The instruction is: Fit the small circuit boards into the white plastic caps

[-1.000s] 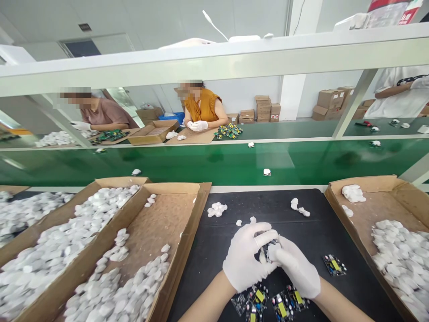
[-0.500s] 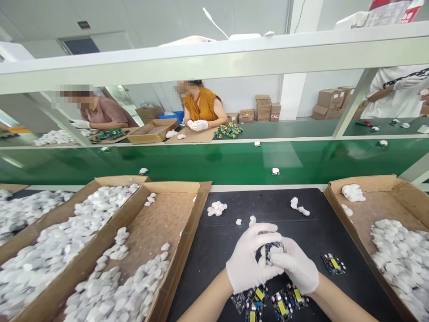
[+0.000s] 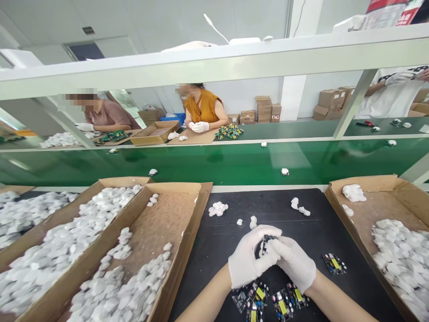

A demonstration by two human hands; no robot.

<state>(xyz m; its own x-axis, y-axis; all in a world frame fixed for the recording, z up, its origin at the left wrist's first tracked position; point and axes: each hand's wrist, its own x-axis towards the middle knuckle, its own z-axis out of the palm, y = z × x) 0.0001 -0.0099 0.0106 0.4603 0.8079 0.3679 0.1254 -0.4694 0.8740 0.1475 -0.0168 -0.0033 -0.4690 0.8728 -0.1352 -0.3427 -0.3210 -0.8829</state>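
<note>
My left hand [image 3: 252, 258], in a white glove, curls its thumb and fingers round the edges of a small circuit board [image 3: 267, 241]. From the other side my gloved right hand [image 3: 295, 263] closes in, its fingertips pressed against the board's face. A white piece seems to lie under those fingertips, mostly hidden. Just below both hands, several circuit boards [image 3: 281, 304] with yellow parts lie on the black mat [image 3: 208, 268]. One more circuit board [image 3: 334, 264] lies to the right. Beyond my hands are small white lumps [image 3: 218, 208].
Cardboard trays of white pieces stand at left [image 3: 181, 259] and right [image 3: 355, 237]. A green conveyor belt [image 3: 208, 163] crosses behind, carrying boards topped with white lumps [image 3: 284, 171]. Several co-workers [image 3: 203, 107] sit or stand opposite. A shelf beam [image 3: 201, 62] spans overhead.
My right fingers have closed further over the board, covering more of the white piece. Boards on the belt have shifted slightly right in view.
</note>
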